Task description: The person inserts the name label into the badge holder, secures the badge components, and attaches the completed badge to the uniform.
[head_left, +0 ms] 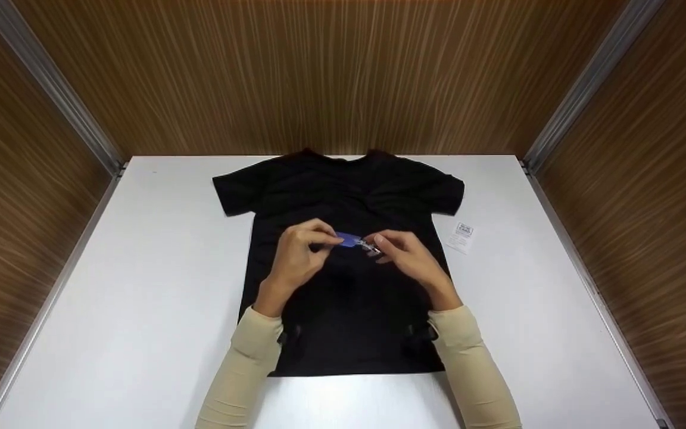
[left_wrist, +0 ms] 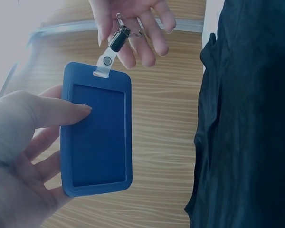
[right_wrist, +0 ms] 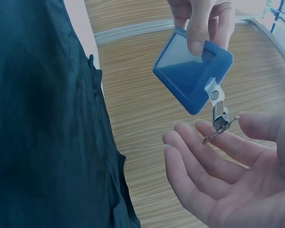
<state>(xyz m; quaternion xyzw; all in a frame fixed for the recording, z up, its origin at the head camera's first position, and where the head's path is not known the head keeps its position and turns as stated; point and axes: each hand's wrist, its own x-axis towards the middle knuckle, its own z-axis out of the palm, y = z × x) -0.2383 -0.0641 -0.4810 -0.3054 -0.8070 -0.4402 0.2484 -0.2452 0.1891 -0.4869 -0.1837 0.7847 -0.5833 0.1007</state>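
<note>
A blue badge holder (left_wrist: 102, 142) with a clear strap and a metal clip is held up over a black T-shirt (head_left: 349, 310), which lies spread face up. My left hand (head_left: 300, 253) pinches the holder's frame between thumb and fingers. In the right wrist view, the metal clip (right_wrist: 221, 116) with its open pin sits between the thumb and index finger of my right hand (right_wrist: 228, 175), whose other fingers are loosely spread. The clear strap (left_wrist: 105, 62) joins clip and holder. No card insert can be made out in the holder's window.
A small white printed card (head_left: 461, 238) lies right of the shirt on the white table (head_left: 128, 268). Wood-grain panels (head_left: 319, 77) with metal edge rails (head_left: 575, 89) enclose the table at the back and both sides.
</note>
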